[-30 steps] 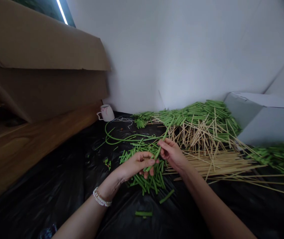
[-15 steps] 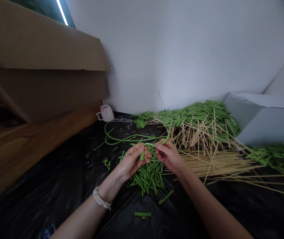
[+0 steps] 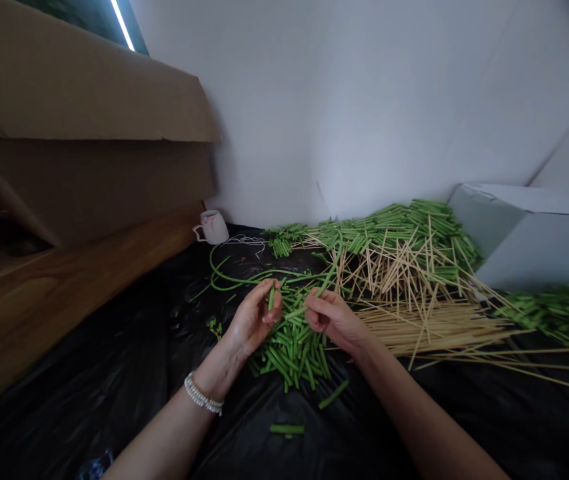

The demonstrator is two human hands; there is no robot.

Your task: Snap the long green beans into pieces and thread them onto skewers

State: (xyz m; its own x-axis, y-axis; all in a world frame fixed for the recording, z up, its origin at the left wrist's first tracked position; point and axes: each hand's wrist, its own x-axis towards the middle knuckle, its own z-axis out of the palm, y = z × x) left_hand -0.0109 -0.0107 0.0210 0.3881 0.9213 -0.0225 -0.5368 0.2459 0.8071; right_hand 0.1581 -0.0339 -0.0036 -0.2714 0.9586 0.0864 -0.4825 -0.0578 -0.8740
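My left hand (image 3: 256,315), wearing a pearl bracelet (image 3: 201,397) at the wrist, is closed on a short cut piece of garlic scape (image 3: 271,297). My right hand (image 3: 333,317) pinches a long green garlic scape (image 3: 331,274) near its end; the stem curves up and away behind the fingers. A gap separates the two hands. Beneath them lies a pile of short green pieces (image 3: 292,360). Two loose pieces rest nearer me, one slanted (image 3: 333,395) and one level (image 3: 287,429). More long curling stems (image 3: 224,288) stretch off to the left.
Bamboo skewers (image 3: 434,327) lie on black plastic sheeting (image 3: 244,453) at the right. Behind them are threaded green pieces (image 3: 389,225), with another green heap (image 3: 564,317) far right. A mug (image 3: 213,228), a cardboard box (image 3: 114,180) and a white box (image 3: 539,247) stand around.
My hands have moved apart. A short piece is now separate in my left hand, which shifted left and tilted, while my right hand keeps the long stem a little lower.
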